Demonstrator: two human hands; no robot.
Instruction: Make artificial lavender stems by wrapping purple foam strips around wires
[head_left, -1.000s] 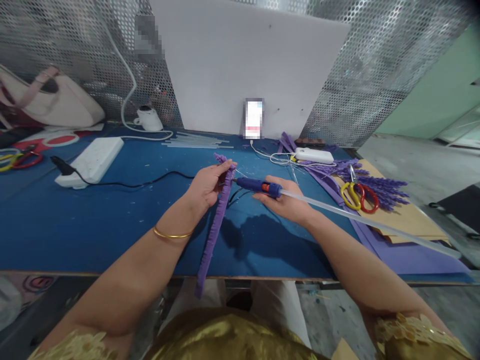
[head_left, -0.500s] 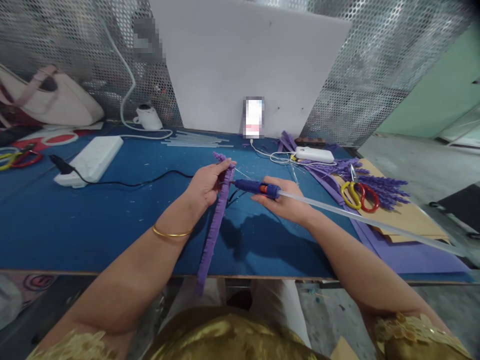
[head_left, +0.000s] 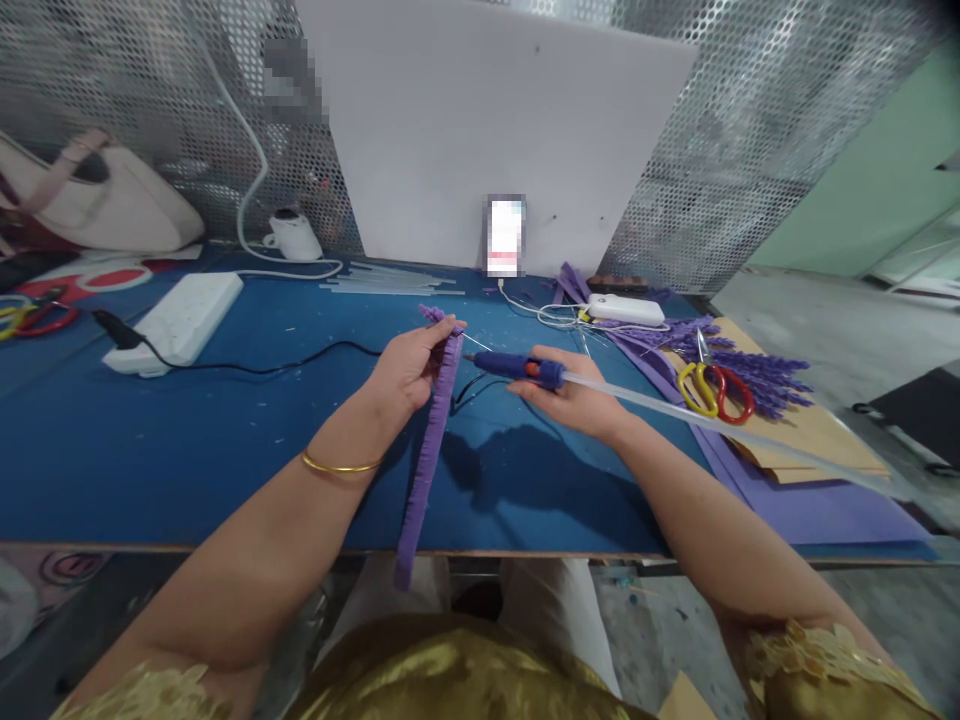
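A fringed purple strip [head_left: 429, 455] hangs from my left hand [head_left: 409, 368], whose thumb and fingers pinch its upper end. Above the fingertips pokes a small purple tuft [head_left: 433, 314], and a thin wire runs right from there. My right hand [head_left: 574, 395] is closed round a blue glue gun [head_left: 517, 368] with an orange part. The gun's nozzle points left, a short gap from the strip. From its back end a long translucent glue stick [head_left: 675, 407] sticks out over my right forearm.
Scissors [head_left: 716, 390], purple flower stems [head_left: 769, 370] and brown paper [head_left: 825, 440] lie at the right. A white power bank [head_left: 625, 309] and a propped phone [head_left: 505, 236] stand behind. At the left are a power strip [head_left: 180, 318], a mug [head_left: 295, 237] and more scissors [head_left: 46, 312].
The glue gun in my right hand has moved slightly right, and its nozzle has come away from the purple strip. My left hand still pinches the strip.
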